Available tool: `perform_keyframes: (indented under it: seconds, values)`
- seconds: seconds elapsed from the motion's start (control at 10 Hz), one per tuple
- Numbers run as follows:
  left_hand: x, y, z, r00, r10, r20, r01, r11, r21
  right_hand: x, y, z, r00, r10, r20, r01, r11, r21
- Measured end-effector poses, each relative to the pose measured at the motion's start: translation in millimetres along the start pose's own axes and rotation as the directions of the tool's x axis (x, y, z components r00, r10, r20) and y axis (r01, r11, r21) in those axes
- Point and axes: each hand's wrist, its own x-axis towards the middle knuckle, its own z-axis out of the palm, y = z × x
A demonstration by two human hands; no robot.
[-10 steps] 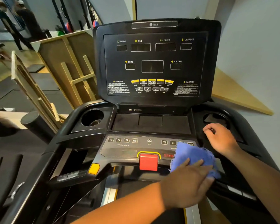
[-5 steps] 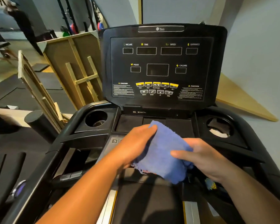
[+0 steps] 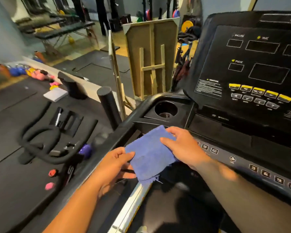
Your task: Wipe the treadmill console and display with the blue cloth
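The blue cloth (image 3: 149,155) is folded flat and held between both hands over the left end of the treadmill console (image 3: 225,137). My left hand (image 3: 115,165) pinches its left edge between thumb and fingers. My right hand (image 3: 183,147) grips its right side, thumb on top. The black display panel (image 3: 259,68), with dark windows and yellow buttons, rises at the right, partly cut off by the frame edge. A row of number keys (image 3: 265,174) runs along the console's lower strip, to the right of my right forearm.
A round cup holder (image 3: 165,109) sits in the console's left corner. Left of the treadmill stand an exercise bike's handlebars (image 3: 45,140), a black post (image 3: 108,106) and leaning wooden frames (image 3: 151,61). Small coloured weights (image 3: 32,71) lie on the floor. People stand far back.
The view has swung left, so the display now sits at the right. Both hands carried the cloth from the console's middle to its left end. The left hand now grips the cloth's left edge.
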Motion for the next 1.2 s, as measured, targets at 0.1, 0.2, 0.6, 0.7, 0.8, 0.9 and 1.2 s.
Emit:
perform_keyframes:
  seconds: [0.1, 0.2, 0.6, 0.7, 0.8, 0.9, 1.2]
  values:
    - [1, -27, -14, 0.995, -0.088, -0.055, 0.080, 0.989, -0.125, 42, -12, 35, 0.991, -0.096, 0.092, 0.109, 0.981, -0.158]
    - [9, -46, -17, 0.978, -0.177, -0.111, 0.148, 0.962, -0.228, 76, -8, 66, 0.977, -0.096, 0.192, 0.147, 0.950, -0.275]
    - [45, -94, -29, 0.954, -0.293, -0.066, 0.272, 0.936, -0.221, 101, 19, 96, 0.941, 0.096, 0.326, 0.147, 0.751, -0.644]
    - [41, -88, -27, 0.960, -0.171, -0.222, 0.197, 0.975, 0.102, 86, 15, 95, 0.955, 0.068, 0.287, 0.126, 0.785, -0.606]
    - [31, -76, -29, 0.901, 0.261, -0.345, 0.027, 0.762, 0.647, 66, 12, 93, 0.919, 0.135, 0.370, 0.119, 0.801, -0.587]
    - [36, -60, -35, 0.837, 0.543, -0.072, -0.294, 0.556, 0.778, 57, 14, 92, 0.920, 0.080, 0.383, 0.201, 0.742, -0.639]
    - [76, -49, -36, 0.788, 0.553, 0.270, -0.447, 0.212, 0.869, 33, 10, 77, 0.962, -0.046, 0.270, 0.212, 0.749, -0.628]
